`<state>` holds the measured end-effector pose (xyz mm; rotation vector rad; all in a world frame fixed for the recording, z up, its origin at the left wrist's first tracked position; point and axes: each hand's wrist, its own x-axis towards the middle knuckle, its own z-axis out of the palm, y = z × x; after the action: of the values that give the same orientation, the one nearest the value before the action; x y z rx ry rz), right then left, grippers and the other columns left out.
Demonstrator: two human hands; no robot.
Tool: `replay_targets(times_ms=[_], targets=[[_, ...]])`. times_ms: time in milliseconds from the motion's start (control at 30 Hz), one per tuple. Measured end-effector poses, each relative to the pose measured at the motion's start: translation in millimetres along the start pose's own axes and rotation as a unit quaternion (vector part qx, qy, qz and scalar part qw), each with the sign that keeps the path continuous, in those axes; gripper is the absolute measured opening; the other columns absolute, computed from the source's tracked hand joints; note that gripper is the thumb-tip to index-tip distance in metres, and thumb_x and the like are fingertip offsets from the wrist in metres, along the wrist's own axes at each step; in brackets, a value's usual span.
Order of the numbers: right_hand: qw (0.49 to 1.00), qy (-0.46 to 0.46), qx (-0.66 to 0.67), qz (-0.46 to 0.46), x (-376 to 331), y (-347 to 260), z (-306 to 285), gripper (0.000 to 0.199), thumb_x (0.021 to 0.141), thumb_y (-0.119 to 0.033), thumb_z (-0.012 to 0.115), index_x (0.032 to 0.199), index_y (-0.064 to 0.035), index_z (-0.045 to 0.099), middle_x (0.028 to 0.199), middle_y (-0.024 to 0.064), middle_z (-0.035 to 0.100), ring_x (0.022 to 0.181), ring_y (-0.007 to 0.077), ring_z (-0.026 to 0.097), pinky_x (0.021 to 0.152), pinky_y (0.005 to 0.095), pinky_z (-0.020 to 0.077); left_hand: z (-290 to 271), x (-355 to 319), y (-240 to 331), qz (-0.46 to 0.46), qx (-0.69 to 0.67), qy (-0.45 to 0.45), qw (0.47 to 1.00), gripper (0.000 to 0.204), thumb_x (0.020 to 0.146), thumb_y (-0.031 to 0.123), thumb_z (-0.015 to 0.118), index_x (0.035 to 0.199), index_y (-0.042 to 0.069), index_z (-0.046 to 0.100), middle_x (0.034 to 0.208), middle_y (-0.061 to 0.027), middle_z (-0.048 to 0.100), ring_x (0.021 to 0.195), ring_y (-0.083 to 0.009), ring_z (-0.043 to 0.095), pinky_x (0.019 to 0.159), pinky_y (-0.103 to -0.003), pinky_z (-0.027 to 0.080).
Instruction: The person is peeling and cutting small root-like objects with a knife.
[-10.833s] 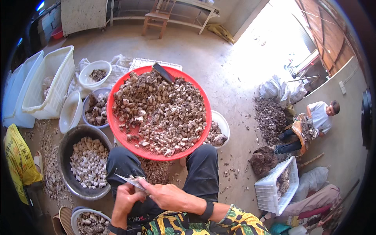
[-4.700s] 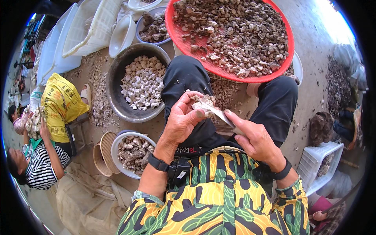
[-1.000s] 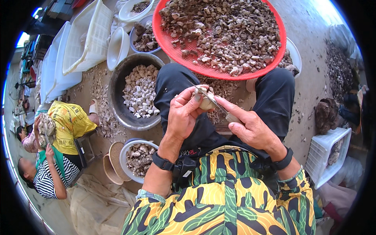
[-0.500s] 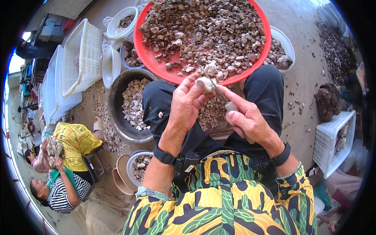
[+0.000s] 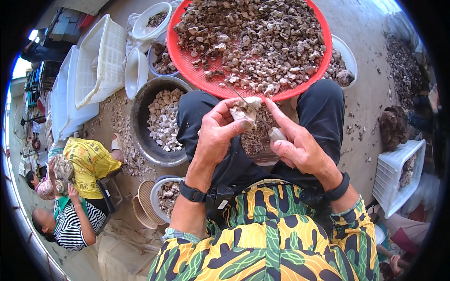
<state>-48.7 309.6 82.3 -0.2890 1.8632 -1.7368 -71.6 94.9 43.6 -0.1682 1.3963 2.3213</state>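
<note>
Between the fingertips and thumb of my left hand is a rough chunk, whitish with brown crusty parts; its kind I cannot tell. My right hand grips a knife by its pale handle, forefinger stretched along the chunk's side. The thin blade lies across the chunk, its tip pointing away to the far left. Both hands are above my lap, just short of a red perforated tray heaped with similar brown-grey chunks. Left of my knee, a dark basin holds paler, cleaner pieces.
White crates and bowls stand at the far left. A white tub of chunks sits behind the tray's right side. Another crate is at right. Two people sit at left, one in a striped shirt. Scraps litter the floor.
The chunk has been turned, showing its brown, broken side. The knife blade has swung to lie across it, pointing further left. My view has shifted slightly.
</note>
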Motion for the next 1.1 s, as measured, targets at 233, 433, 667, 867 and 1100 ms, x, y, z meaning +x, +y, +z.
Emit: replay_targets(times_ms=[233,433,667,867,1100], targets=[[0.987,-0.043,0.151,0.039,5,-5,3,0.072,0.085,-0.015,0.051,0.149,-0.0006,0.022,0.114,0.0131,0.058,0.09,0.0115,0.056,0.077,0.0248,0.0456,0,-16,3,-0.029,0.013,-0.028,0.999,0.058,0.079,0.008,0.073,0.129,-0.003,0.048,0.117,-0.011,0.061,0.107,-0.0185,0.06,0.095,-0.032,0.047],[0.968,0.044,0.244,0.044,5,-4,-6,0.065,0.091,-0.013,0.048,0.149,-0.0032,0.022,0.063,-0.0014,0.045,0.043,0.0044,0.039,0.04,0.0189,0.0315,-21,-24,-2,-0.029,-0.107,-0.035,0.993,0.054,0.079,0.008,0.069,0.126,-0.005,0.047,0.117,-0.0173,0.061,0.108,-0.0232,0.061,0.096,-0.034,0.048],[0.991,0.126,0.024,0.033,12,0,-20,0.064,0.089,-0.008,0.044,0.149,-0.0007,0.021,0.09,0.0097,0.056,0.071,0.0178,0.056,0.063,0.0256,0.046,-24,-31,-9,-0.012,-0.179,0.006,0.984,0.044,0.085,0.01,0.068,0.122,0.002,0.047,0.12,-0.0256,0.056,0.106,-0.0328,0.061,0.096,-0.041,0.049],[0.966,-0.001,-0.201,-0.162,-5,-3,16,0.069,0.078,-0.001,0.058,0.143,-0.0019,0.035,0.128,0.0241,0.054,0.11,0.0384,0.058,0.091,0.0376,0.049,-26,-43,-15,0.036,-0.209,0.029,0.977,0.048,0.085,0.015,0.07,0.124,0.001,0.046,0.121,-0.025,0.056,0.104,-0.0299,0.062,0.092,-0.039,0.051],[0.949,-0.03,-0.291,-0.12,-13,2,28,0.073,0.081,-0.007,0.061,0.147,-0.013,0.031,0.084,0.0141,0.061,0.076,0.0353,0.062,0.065,0.0437,0.0503,-21,-60,-14,0.05,-0.195,0.046,0.979,0.047,0.088,0.012,0.065,0.129,0.001,0.044,0.125,-0.0258,0.054,0.11,-0.0307,0.06,0.096,-0.038,0.049]])
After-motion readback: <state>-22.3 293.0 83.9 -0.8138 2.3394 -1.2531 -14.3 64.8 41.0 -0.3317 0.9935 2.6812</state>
